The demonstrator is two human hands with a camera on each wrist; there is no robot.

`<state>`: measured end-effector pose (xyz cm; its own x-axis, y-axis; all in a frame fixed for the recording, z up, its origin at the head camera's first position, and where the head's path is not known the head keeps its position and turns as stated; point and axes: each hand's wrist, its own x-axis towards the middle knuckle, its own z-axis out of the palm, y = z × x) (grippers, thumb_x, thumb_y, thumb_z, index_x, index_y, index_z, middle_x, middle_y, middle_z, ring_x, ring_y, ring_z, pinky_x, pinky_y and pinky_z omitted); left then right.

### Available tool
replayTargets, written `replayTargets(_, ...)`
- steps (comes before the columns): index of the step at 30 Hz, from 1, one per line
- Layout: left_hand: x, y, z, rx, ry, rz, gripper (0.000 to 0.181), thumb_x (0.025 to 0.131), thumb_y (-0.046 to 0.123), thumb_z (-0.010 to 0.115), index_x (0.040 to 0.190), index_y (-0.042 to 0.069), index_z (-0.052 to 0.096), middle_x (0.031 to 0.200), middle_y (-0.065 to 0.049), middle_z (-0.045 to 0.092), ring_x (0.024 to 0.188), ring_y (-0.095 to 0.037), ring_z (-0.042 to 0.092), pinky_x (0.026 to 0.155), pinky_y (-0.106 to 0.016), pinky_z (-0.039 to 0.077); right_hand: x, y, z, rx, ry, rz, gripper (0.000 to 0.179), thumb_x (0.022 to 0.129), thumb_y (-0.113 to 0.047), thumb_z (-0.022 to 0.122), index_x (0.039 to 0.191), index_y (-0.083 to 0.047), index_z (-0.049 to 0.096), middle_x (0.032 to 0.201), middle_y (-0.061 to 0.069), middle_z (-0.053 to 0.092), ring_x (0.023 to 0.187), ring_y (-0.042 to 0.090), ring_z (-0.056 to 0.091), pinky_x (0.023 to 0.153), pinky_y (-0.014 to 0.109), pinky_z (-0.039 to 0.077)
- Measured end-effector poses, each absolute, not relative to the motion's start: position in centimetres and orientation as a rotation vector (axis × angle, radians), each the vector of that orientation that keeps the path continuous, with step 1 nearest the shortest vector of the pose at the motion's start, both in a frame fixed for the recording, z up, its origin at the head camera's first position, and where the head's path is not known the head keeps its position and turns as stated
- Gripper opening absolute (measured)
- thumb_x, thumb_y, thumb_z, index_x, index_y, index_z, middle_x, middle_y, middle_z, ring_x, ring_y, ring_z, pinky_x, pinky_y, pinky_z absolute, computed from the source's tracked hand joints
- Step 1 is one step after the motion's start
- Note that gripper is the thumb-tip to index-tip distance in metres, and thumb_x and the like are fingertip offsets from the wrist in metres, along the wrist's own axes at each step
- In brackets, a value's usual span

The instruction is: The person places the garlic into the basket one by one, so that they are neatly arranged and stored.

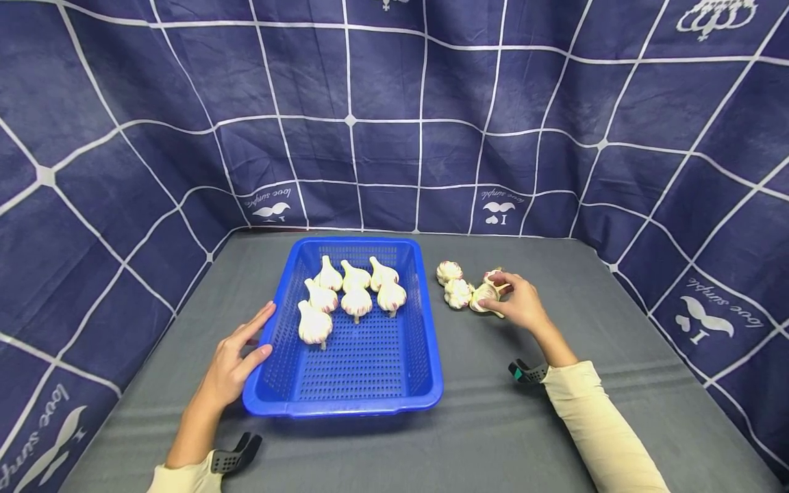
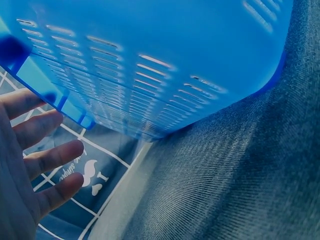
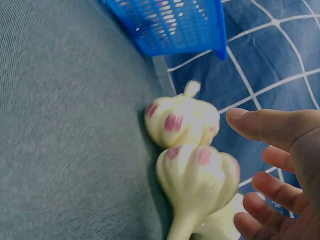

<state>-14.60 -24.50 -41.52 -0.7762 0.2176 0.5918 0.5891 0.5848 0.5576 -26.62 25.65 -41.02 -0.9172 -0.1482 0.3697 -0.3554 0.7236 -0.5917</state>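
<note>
My left hand [image 1: 229, 363] rests at the left rim of a blue perforated plastic basket [image 1: 345, 409], its fingers spread and fairly straight. From below, the left wrist view shows those fingers [image 2: 55, 155] by the rim. Several white garlic bulbs with purple streaks, one a near-left garlic bulb [image 1: 315, 324], lie grouped in the basket's far and left part. Right of the basket, my right hand [image 1: 520, 301] reaches over loose garlic bulbs [image 1: 483, 296], partly hiding them. In the right wrist view its thumb and fingers stand apart, beside the nearest garlic bulb [image 3: 200, 175], without gripping it.
Two more garlic bulbs [image 1: 457, 293] lie between the right hand and the basket. A grey cloth [image 1: 493, 424] covers the table. Blue curtains [image 1: 382, 157] with white grid lines enclose the back and sides.
</note>
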Motion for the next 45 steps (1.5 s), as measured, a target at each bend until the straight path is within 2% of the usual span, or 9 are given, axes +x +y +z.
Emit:
replayTargets(6, -15.4, -25.2, -42.8, -0.653, -2.335, -1.063, 0.056, 0.077, -0.001, 0.058, 0.133, 0.001, 0.047, 0.135, -0.017, 0.045, 0.109, -0.004, 0.048, 0.074, -0.023, 0.042, -27.1, 26.0, -42.0, 0.320, -2.653, 0.954, 0.063, 0.063, -0.029, 0.083, 0.115, -0.003, 0.058, 0.098, 0.014, 0.059, 0.085, 0.030, 0.059, 0.072, 0.043, 0.044)
replayTargets(10, -14.4, -24.2, -41.0, -0.662, -2.336, -1.072, 0.053, 0.077, -0.003, 0.056, 0.130, -0.005, 0.047, 0.132, -0.024, 0.045, 0.108, -0.005, 0.048, 0.073, -0.024, 0.043, -27.3, 26.2, -43.2, 0.287, -2.655, 0.978, 0.075, 0.062, -0.030, 0.084, 0.125, -0.004, 0.052, 0.100, 0.014, 0.058, 0.085, 0.030, 0.058, 0.073, 0.041, 0.042)
replayTargets(13, -13.5, -23.4, -39.7, -0.670, -2.336, -1.085, 0.051, 0.077, -0.005, 0.055, 0.127, -0.009, 0.048, 0.131, -0.027, 0.045, 0.106, -0.006, 0.050, 0.072, -0.026, 0.044, -27.2, 26.3, -43.9, 0.274, -2.660, 0.981, 0.078, 0.060, -0.029, 0.085, 0.126, -0.004, 0.050, 0.101, 0.014, 0.058, 0.085, 0.029, 0.058, 0.072, 0.040, 0.042)
replayTargets(20, -13.5, -23.5, -40.0, -0.671, -2.327, -1.090, 0.051, 0.076, -0.006, 0.055, 0.126, -0.009, 0.048, 0.130, -0.028, 0.046, 0.105, -0.005, 0.050, 0.072, -0.023, 0.043, -27.1, 26.2, -44.8, 0.258, -2.683, 0.965, 0.078, 0.058, -0.032, 0.085, 0.123, -0.006, 0.052, 0.098, 0.012, 0.057, 0.084, 0.026, 0.055, 0.071, 0.037, 0.040)
replayTargets(25, -13.5, -23.5, -40.1, -0.673, -2.321, -1.097, 0.051, 0.076, -0.006, 0.055, 0.126, -0.009, 0.048, 0.129, -0.028, 0.046, 0.105, -0.006, 0.050, 0.072, -0.025, 0.044, -27.1, 26.3, -45.2, 0.245, -2.675, 0.968, 0.075, 0.058, -0.032, 0.086, 0.122, -0.008, 0.054, 0.097, 0.011, 0.058, 0.083, 0.026, 0.055, 0.071, 0.037, 0.041)
replayTargets(39, -13.5, -23.4, -39.8, -0.666, -2.331, -1.084, 0.051, 0.077, -0.005, 0.055, 0.127, -0.009, 0.048, 0.130, -0.027, 0.046, 0.105, -0.005, 0.050, 0.071, -0.030, 0.045, -27.1, 26.3, -45.4, 0.205, -2.641, 0.972, 0.062, 0.065, -0.035, 0.080, 0.116, -0.008, 0.057, 0.094, 0.011, 0.059, 0.082, 0.024, 0.057, 0.071, 0.037, 0.043)
replayTargets(45, -13.4, -23.4, -39.8, -0.660, -2.338, -1.084, 0.052, 0.077, -0.005, 0.055, 0.128, -0.008, 0.047, 0.131, -0.026, 0.045, 0.106, -0.004, 0.049, 0.073, -0.025, 0.043, -26.7, 26.3, -45.1, 0.201, -2.648, 0.960, 0.065, 0.064, -0.037, 0.081, 0.117, -0.007, 0.057, 0.095, 0.013, 0.058, 0.084, 0.026, 0.057, 0.072, 0.039, 0.042)
